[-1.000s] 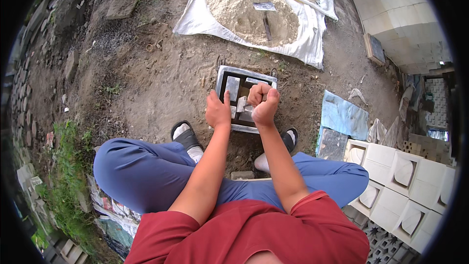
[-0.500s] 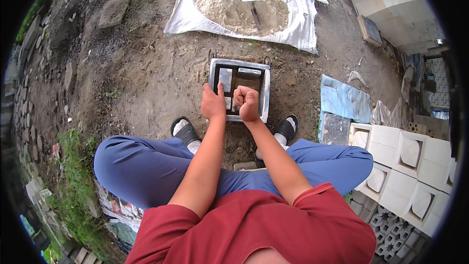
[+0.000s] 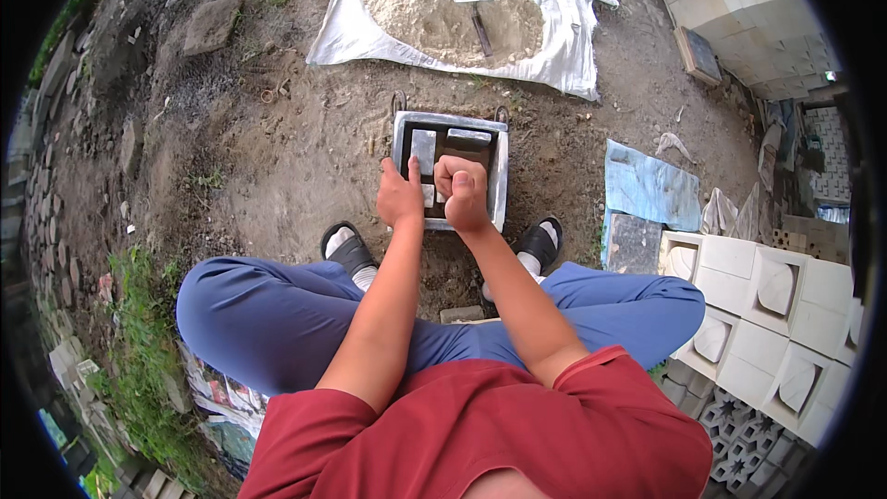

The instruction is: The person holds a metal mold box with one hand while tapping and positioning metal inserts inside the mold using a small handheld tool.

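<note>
A square grey metal mould (image 3: 502,171) lies on the dirt between my feet, with several grey blocks (image 3: 423,144) inside it. My left hand (image 3: 400,197) grips the mould's left wall, thumb on the inner side and fingers on the outer. Over the mould's interior my right hand (image 3: 462,192) is closed in a fist with the thumb uppermost. Whatever the fist may hold is hidden. A second grey block (image 3: 469,137) sits along the far inner wall. The near right part of the interior is covered by my right hand and wrist.
Beyond the mould, a white sheet (image 3: 571,74) bears a pale sand heap (image 3: 416,0) with a trowel-like tool (image 3: 479,23) on it. To the right lie a blue sheet (image 3: 651,185) and stacked white hollow blocks (image 3: 753,323). Grass (image 3: 152,342) grows at left.
My right fist has moved slightly up and left over the mould. The left hand stays at the mould's left wall.
</note>
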Available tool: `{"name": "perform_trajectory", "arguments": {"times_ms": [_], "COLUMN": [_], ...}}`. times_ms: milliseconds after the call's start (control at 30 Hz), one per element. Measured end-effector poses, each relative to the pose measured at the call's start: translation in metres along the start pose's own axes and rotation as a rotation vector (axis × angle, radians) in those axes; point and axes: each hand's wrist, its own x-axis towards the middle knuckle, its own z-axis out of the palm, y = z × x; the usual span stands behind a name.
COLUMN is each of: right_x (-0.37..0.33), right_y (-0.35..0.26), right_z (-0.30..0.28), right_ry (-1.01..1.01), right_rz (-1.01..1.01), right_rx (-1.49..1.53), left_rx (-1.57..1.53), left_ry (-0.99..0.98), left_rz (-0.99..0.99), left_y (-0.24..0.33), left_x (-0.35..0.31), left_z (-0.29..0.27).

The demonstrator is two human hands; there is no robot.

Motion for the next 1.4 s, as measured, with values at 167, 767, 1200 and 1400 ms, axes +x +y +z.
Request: {"name": "perform_trajectory", "arguments": {"times_ms": [167, 767, 1200, 1400], "right_x": [-0.014, -0.018, 0.038, -0.019], "right_y": [0.048, 0.056, -0.029, 0.069], "right_z": [0.012, 0.005, 0.022, 0.005], "right_ry": [-0.012, 0.014, 0.161, 0.16], "right_rz": [-0.025, -0.051, 0.148, 0.035], "right_rx": [-0.029, -0.051, 0.089, -0.214], "left_rx": [0.036, -0.007, -0.009, -0.032], "left_ry": [-0.024, -0.007, 0.087, 0.01], "left_rz": [-0.014, -0.019, -0.025, -0.016], "left_y": [0.002, -0.003, -0.016, 0.005], "left_x": [0.0, -0.004, 0.004, -0.002], "left_z": [-0.001, 0.0, 0.007, 0.007]}}
